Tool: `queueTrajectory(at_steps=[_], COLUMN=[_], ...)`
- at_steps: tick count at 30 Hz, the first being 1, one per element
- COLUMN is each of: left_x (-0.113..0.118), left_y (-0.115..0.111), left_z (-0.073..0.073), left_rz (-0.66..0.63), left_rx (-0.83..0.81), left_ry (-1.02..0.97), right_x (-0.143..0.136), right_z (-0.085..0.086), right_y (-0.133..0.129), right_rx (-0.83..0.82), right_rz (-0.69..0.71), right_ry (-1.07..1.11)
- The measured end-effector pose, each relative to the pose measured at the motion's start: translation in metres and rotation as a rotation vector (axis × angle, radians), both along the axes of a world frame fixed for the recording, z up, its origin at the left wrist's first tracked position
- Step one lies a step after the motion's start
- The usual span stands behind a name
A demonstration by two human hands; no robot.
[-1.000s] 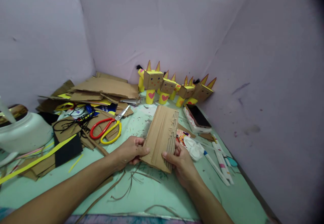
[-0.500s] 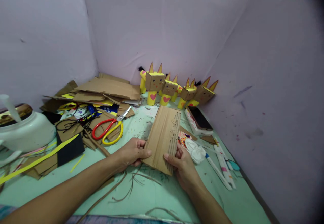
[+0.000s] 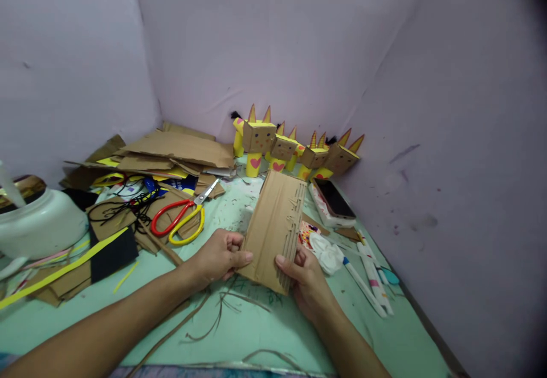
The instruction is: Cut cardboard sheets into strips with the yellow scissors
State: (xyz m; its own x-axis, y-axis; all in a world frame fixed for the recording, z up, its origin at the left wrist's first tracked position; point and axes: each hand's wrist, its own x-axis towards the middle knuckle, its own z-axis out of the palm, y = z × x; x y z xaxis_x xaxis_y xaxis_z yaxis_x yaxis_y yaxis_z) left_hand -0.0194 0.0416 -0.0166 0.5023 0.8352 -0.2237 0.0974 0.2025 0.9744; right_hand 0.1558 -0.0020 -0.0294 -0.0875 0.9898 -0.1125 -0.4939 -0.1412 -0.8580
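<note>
On the surface, cardboard pile beyond left hand; cardboard piece pinched thumb-over-fingers between left hand and right hand, far edge higher than 1 s ago, now hiding the foot of a horned figure; scissors beyond left hand, markers right of right hand.

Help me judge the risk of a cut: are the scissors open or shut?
The scissors look shut: their blades meet in one narrow tip.

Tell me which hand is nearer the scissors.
Left: the left hand is just right of the scissors, nearer the camera; the right hand is farther, at the right edge of the cardboard.
</note>
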Motion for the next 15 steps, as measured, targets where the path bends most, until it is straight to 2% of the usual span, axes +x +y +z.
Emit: queueTrajectory(at_steps=[11, 15], left_x=[0.010, 0.011], left_y=[-0.009, -0.009], left_z=[0.003, 0.002], left_rz=[-0.048, -0.053], left_rx=[0.000, -0.012], left_ry=[0.019, 0.033], right_x=[-0.004, -0.004], right_z=[0.000, -0.002], right_y=[0.000, 0.001], right_rx=[-0.130, -0.128], right_rz=[-0.041, -0.070], right_ry=[0.102, 0.108])
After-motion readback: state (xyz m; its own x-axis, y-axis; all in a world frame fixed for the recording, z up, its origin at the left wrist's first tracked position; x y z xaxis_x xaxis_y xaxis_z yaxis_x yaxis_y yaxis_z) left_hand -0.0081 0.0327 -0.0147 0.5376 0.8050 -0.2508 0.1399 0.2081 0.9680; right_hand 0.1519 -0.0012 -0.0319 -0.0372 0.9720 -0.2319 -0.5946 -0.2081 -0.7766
